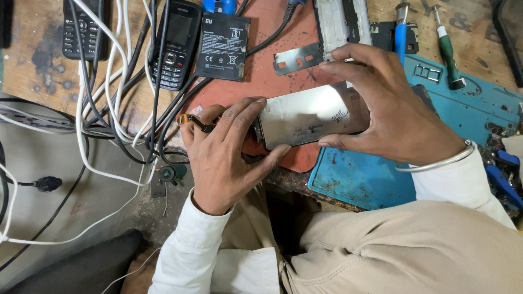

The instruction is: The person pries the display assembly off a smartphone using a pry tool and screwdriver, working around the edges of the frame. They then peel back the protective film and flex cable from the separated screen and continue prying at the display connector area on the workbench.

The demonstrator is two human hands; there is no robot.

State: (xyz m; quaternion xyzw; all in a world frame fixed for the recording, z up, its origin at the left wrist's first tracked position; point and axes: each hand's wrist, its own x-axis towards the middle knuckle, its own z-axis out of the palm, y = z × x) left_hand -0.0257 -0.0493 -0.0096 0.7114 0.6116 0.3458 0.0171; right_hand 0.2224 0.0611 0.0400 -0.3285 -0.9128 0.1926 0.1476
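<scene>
Both hands grip the silver display panel point(310, 115) above the red mat point(261, 81) at the desk edge: right hand point(392, 109) spans its long sides, left hand point(223, 147) pinches the end. Keep pressure on edges, sparing the orange flex cable point(190, 120).

The right hand point(400, 117) hides the silver panel's point(308, 114) far end.

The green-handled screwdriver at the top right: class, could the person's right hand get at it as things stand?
Probably not at once: the right hand grips the silver phone panel. The green-handled screwdriver lies uncovered just beyond it.
</scene>
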